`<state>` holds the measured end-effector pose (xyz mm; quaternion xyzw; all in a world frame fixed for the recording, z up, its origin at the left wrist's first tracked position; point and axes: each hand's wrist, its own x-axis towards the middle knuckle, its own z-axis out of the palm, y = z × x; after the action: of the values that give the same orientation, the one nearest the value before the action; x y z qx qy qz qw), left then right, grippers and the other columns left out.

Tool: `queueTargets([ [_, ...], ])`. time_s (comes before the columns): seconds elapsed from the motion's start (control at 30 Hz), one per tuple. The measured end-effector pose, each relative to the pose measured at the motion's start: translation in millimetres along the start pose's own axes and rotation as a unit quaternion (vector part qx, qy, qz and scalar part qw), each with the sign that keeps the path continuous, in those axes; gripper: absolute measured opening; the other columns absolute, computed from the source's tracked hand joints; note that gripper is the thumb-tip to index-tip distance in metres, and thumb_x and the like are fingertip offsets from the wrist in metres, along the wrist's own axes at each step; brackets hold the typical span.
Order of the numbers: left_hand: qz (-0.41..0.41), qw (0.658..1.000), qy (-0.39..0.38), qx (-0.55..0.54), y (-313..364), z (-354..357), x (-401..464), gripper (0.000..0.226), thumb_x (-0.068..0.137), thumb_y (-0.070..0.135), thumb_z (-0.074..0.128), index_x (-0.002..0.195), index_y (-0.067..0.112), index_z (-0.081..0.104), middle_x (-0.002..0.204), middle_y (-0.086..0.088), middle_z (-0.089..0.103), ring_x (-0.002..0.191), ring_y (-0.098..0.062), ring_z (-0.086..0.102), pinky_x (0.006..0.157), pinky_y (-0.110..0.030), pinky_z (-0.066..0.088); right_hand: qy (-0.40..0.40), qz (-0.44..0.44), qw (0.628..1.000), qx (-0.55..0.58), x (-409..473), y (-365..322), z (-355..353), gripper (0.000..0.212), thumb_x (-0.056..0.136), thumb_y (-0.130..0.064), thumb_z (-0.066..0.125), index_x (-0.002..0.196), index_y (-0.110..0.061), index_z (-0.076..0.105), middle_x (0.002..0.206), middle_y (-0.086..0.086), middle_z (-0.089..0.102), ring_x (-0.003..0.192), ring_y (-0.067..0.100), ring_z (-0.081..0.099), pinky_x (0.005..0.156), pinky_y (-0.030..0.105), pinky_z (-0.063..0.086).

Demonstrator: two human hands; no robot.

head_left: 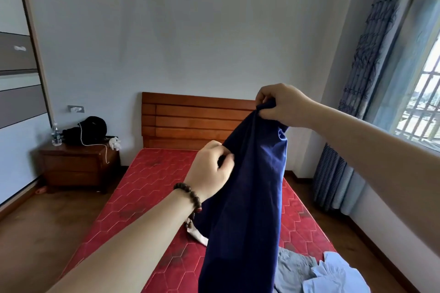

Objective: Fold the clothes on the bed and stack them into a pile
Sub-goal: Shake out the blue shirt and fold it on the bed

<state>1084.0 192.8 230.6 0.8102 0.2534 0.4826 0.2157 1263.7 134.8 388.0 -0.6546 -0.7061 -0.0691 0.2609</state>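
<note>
Red hexagon-quilted mattress bed below. Dark navy cloth garment hangs mid-air above it. Right hand pinches top edge; left hand pinches side. Risk: bunched cloth folds crooked, hem drags pale blue shirts.

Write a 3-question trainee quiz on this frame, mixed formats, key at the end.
1. True or false: the navy garment lies flat on the red mattress.
2. Which hand wears the bead bracelet? A) left hand B) right hand C) neither
3. Fill in: the water bottle stands on the ____.

Key
1. False: both hands hold it up, pinching its top.
2. A
3. Nightstand, left of the headboard.
</note>
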Motion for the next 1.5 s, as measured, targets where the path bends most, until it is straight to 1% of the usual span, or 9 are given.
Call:
queueTargets([
  [0.1,-0.001,1.000,-0.004,0.011,7,19,-8,0.033,0.084,0.048,0.065,0.090,0.016,0.069,0.095,0.011,0.056,0.080,-0.003,0.058,0.072,-0.011,0.047,0.007,-0.004,0.999,-0.048,3,-3,-2,0.013,0.080,-0.023,0.074,0.081,-0.018,0.062,0.070,-0.013,0.054,0.062,0.002,0.048,0.051,0.011,0.037],
  [0.27,0.000,0.999,0.011,0.051,0,38,-7,0.021,0.089,0.026,0.068,0.090,0.005,0.070,0.090,0.004,0.055,0.076,-0.016,0.060,0.071,-0.023,0.051,0.000,0.001,0.997,-0.077,2,1,-6,0.017,0.080,-0.025,0.072,0.075,-0.018,0.058,0.069,-0.011,0.053,0.063,0.004,0.047,0.054,0.018,0.036],
  [0.4,0.009,0.999,0.004,0.049,-10,25,-1,0.024,0.086,0.027,0.072,0.078,0.004,0.070,0.079,-0.001,0.063,0.073,-0.016,0.059,0.068,-0.029,0.048,-0.036,0.014,0.995,-0.087,-5,17,-18,0.018,0.076,-0.017,0.069,0.069,-0.022,0.053,0.071,-0.002,0.057,0.065,0.020,0.055,0.055,0.030,0.046],
  [0.6,0.015,1.000,0.003,0.027,-18,-23,33,0.028,0.073,0.029,0.083,0.062,0.014,0.063,0.064,0.008,0.060,0.060,-0.003,0.053,0.060,-0.011,0.038,-0.105,0.023,0.987,-0.122,-16,41,-29,0.015,0.073,-0.016,0.072,0.073,-0.021,0.058,0.079,-0.002,0.063,0.075,0.019,0.059,0.065,0.034,0.051],
  [0.77,0.026,0.994,-0.101,0.023,-19,-32,42,0.015,0.083,0.021,0.075,0.071,0.024,0.067,0.074,0.013,0.065,0.072,-0.002,0.060,0.071,-0.010,0.042,-0.099,0.028,0.985,-0.136,-12,44,-25,0.016,0.072,-0.007,0.066,0.072,-0.020,0.056,0.082,0.000,0.063,0.077,0.024,0.060,0.067,0.039,0.054],
  [0.93,0.029,0.994,-0.093,0.051,-31,-32,38,0.022,0.077,0.026,0.080,0.067,0.018,0.063,0.069,0.007,0.065,0.067,-0.007,0.058,0.064,-0.012,0.041,-0.125,0.013,0.985,-0.119,-8,38,-16,0.023,0.077,-0.004,0.065,0.082,-0.026,0.070,0.077,-0.012,0.063,0.071,0.005,0.056,0.062,0.012,0.046],
  [1.1,0.006,0.995,-0.097,0.023,-43,-30,27,0.023,0.078,0.033,0.079,0.068,0.019,0.065,0.064,0.002,0.064,0.058,-0.005,0.054,0.061,-0.019,0.042,-0.124,0.017,0.987,-0.104,-3,38,-4,0.005,0.079,-0.022,0.076,0.083,-0.023,0.074,0.074,-0.013,0.064,0.070,0.003,0.057,0.057,0.007,0.041],
  [1.3,-0.019,0.989,-0.131,0.066,-61,-27,5,0.019,0.082,0.027,0.073,0.066,0.021,0.065,0.066,0.009,0.064,0.064,-0.005,0.059,0.060,-0.018,0.043,-0.075,0.010,0.992,-0.098,1,41,0,0.003,0.078,-0.018,0.071,0.076,-0.019,0.070,0.073,0.005,0.068,0.073,0.026,0.064,0.067,0.035,0.053],
  [1.5,-0.052,0.984,-0.162,0.043,-72,-3,-31,0.022,0.085,0.029,0.071,0.064,0.023,0.066,0.066,0.011,0.062,0.062,-0.005,0.059,0.059,-0.024,0.047,-0.049,-0.001,0.993,-0.106,3,38,2,0.004,0.077,-0.017,0.068,0.076,-0.020,0.070,0.073,0.001,0.069,0.071,0.024,0.065,0.068,0.039,0.056],
])
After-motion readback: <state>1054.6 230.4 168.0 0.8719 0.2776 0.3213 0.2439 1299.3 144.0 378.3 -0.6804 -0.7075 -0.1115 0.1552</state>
